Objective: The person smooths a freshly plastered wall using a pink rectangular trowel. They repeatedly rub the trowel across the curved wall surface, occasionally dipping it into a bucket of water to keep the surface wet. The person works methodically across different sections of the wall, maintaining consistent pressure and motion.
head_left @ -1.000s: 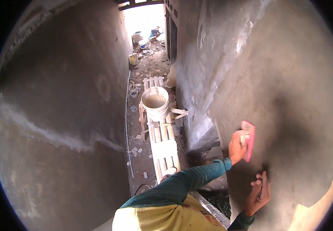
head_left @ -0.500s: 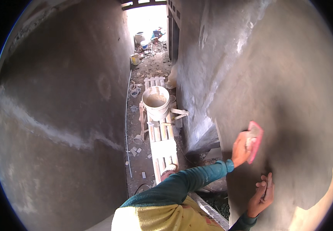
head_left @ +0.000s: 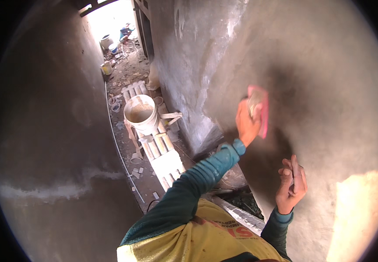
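My left hand [head_left: 248, 122] is wrapped round the handle of a pink plastering float [head_left: 264, 114], its arm reaching across from the lower left. The float's face is turned to the grey plastered wall [head_left: 328, 109] on my right; it appears to lie against the plaster. Lower down, my right hand [head_left: 292, 185] is raised close to the same wall. Its fingers are loosely bent and partly apart, the longest pointing up, and I see no tool in it. Grey smears mark the fingers.
A white bucket [head_left: 141, 114] with grey-brown residue inside stands on a narrow slatted bench [head_left: 156, 148] in the passage. Another plastered wall [head_left: 58, 131] rises at the left. Rubble, a pale pipe [head_left: 114, 139] and a yellowish pail [head_left: 106, 68] lie along the floor toward the bright opening.
My left hand has carried the float upward along the wall. My right hand has risen too, its fingers a little more apart. The whole view has tilted and shifted.
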The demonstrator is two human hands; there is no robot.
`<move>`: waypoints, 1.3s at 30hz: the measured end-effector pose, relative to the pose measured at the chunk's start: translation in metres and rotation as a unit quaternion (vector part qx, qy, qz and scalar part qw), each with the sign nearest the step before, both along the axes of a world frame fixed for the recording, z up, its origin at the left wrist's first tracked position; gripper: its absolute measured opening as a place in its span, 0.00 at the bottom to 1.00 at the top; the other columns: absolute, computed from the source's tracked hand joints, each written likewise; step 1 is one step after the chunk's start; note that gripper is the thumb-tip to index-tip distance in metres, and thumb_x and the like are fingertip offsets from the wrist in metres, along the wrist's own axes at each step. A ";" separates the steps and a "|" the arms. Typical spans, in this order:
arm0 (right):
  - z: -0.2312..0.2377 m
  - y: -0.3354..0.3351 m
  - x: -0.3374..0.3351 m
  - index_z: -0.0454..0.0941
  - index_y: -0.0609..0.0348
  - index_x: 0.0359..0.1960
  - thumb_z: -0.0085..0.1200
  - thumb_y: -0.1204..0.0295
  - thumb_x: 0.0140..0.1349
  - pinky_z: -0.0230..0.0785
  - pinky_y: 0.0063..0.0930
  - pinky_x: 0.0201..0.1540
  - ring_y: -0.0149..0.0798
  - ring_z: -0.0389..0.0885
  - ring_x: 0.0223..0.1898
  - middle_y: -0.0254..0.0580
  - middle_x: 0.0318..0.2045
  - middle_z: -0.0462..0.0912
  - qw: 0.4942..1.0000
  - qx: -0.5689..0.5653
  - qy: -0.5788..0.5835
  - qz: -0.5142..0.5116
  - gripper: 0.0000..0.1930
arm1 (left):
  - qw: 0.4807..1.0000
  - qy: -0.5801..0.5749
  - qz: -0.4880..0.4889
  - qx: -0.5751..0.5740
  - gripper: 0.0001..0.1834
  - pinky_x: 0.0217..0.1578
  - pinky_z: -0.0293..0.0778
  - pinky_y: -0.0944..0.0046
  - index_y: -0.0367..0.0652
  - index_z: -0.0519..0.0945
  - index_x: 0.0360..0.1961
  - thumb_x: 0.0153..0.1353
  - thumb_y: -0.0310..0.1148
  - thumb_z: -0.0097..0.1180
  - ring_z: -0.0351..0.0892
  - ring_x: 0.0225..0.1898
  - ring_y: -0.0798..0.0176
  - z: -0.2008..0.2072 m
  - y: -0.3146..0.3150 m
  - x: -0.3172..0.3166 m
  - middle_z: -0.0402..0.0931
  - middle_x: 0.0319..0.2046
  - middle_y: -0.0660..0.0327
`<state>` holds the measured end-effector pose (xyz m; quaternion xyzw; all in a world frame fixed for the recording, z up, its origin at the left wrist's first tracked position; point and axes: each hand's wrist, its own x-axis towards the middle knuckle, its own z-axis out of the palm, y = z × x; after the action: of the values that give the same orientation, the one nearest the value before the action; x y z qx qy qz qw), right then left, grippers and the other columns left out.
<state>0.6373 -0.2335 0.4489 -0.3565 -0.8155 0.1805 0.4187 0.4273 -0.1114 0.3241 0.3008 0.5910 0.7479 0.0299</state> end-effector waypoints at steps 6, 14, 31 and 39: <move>0.011 0.011 -0.006 0.79 0.76 0.70 0.51 0.75 0.81 0.81 0.35 0.45 0.46 0.89 0.43 0.60 0.47 0.89 0.994 0.093 -0.019 -0.047 0.21 | 0.994 0.021 0.108 0.017 0.23 0.52 0.76 0.37 0.39 0.78 0.60 0.76 0.46 0.62 0.80 0.53 0.28 0.068 0.068 -0.102 0.82 0.52 0.39; 0.020 0.039 -0.018 0.80 0.62 0.74 0.50 0.67 0.85 0.70 0.26 0.35 0.31 0.82 0.38 0.42 0.48 0.89 0.991 0.117 -0.040 -0.053 0.22 | 0.998 0.056 0.033 0.020 0.25 0.57 0.77 0.39 0.40 0.75 0.65 0.76 0.43 0.62 0.79 0.57 0.31 -0.063 0.012 0.013 0.79 0.54 0.41; 0.039 0.065 -0.011 0.76 0.57 0.77 0.57 0.60 0.80 0.71 0.35 0.47 0.38 0.83 0.48 0.48 0.54 0.87 0.983 0.145 -0.094 -0.057 0.28 | 0.995 0.062 -0.066 0.044 0.26 0.58 0.75 0.37 0.38 0.75 0.65 0.77 0.45 0.60 0.79 0.55 0.29 0.001 -0.001 0.021 0.79 0.54 0.39; 0.029 0.057 -0.029 0.79 0.62 0.74 0.50 0.67 0.84 0.69 0.27 0.37 0.33 0.82 0.40 0.43 0.48 0.89 0.988 0.131 -0.075 -0.014 0.23 | 0.987 -0.124 0.057 -0.085 0.22 0.54 0.77 0.37 0.42 0.76 0.62 0.78 0.46 0.59 0.81 0.54 0.30 -0.046 0.063 -0.094 0.81 0.53 0.40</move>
<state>0.6088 -0.1762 0.4779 -0.3226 -0.8561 0.0392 0.4020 0.3330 -0.0481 0.2780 0.1675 0.6606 0.7268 0.0859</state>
